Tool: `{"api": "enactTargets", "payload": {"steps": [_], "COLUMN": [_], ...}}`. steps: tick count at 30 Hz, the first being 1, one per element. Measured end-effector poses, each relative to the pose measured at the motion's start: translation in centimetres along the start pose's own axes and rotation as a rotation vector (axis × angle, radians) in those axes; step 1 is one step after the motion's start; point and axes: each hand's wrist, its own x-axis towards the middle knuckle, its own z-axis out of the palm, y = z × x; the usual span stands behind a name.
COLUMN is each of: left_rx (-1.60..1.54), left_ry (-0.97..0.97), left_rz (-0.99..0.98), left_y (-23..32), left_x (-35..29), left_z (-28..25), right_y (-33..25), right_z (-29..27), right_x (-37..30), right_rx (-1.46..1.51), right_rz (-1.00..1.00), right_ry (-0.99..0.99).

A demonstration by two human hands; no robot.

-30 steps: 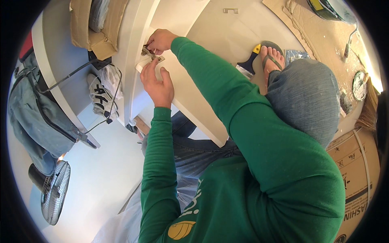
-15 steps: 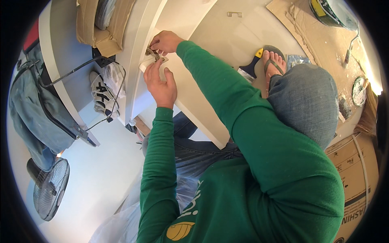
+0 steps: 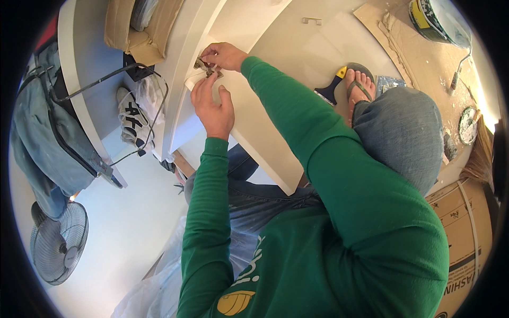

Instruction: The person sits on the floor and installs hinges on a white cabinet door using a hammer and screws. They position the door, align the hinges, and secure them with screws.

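A metal cabinet hinge [image 3: 204, 65] joins the white cabinet frame [image 3: 177, 69] to the edge of a white door panel [image 3: 265, 159]. My right hand [image 3: 227, 56] comes over the panel, its thumb and fingers pinched together at the hinge. Whatever lies between those fingertips is too small to make out. Below it, my left hand [image 3: 214, 112] is raised with fingers stretched, thumb apart, and fingertips close to the hinge at the panel's corner. Both arms wear green sleeves.
To the left, shelves hold an open cardboard box [image 3: 142, 40], sneakers [image 3: 130, 116] and hanging blue clothes [image 3: 47, 132]. A fan [image 3: 59, 244] stands lower left. A paintbrush [image 3: 332, 86], a metal handle [image 3: 312, 21], a paint bucket [image 3: 437, 24] and cardboard [image 3: 382, 32] lie right of the panel.
My right hand has shifted slightly at the hinge, leaving more of the metal showing. My left hand stays near the panel's corner. The whole view has moved a little.
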Motion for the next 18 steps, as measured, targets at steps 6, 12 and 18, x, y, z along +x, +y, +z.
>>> {"api": "enactTargets", "payload": {"steps": [6,12,18], "left_rx": [-0.005,0.041,0.028], "left_ry": [0.014,0.0,0.006], "left_rz": [-0.003,-0.001,-0.001], "left_y": [-0.1,-0.1,0.0], "left_x": [-0.1,-0.1,-0.1], "left_z": [0.0,-0.1,0.0], "right_y": [0.2,0.4,0.2], "right_z": [0.1,0.4,0.6], "right_x": [-0.3,0.5,0.6], "right_rx": [0.113,0.052,0.247], "right_rz": [0.041,-0.036,0.079], "right_ry": [-0.001,0.021,0.098]}}
